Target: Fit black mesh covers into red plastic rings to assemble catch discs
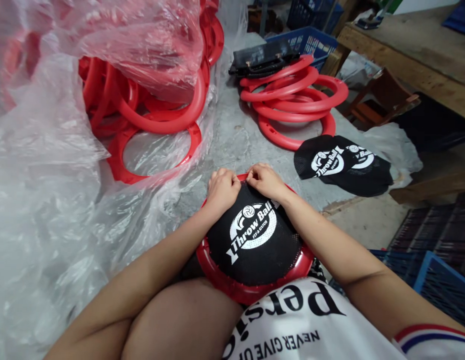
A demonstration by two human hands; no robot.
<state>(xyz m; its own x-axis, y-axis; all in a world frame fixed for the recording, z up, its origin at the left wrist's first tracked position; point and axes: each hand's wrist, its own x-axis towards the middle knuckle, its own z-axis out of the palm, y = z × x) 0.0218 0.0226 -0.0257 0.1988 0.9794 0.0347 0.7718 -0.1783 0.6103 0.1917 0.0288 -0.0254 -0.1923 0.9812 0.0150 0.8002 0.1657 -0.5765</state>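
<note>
A red plastic ring [251, 292] rests on my lap against my shirt. Across it lies a round black mesh fabric [225, 230] with a white "Throw Ball" print. My left hand [224, 188] and my right hand [268, 181] meet at the ring's far edge, a small gap apart. Both have their fingers curled and pinched on the fabric's edge at the rim. Their fingertips are partly hidden, and part of the ring's right side lies under my right forearm.
Red rings [292, 100] are piled on the grey table [232, 130], with printed black mesh pieces [341, 165] beside them. More rings [153, 115] lie in clear plastic sheeting [41, 200] at left. Blue crates [311, 40] stand behind and at lower right.
</note>
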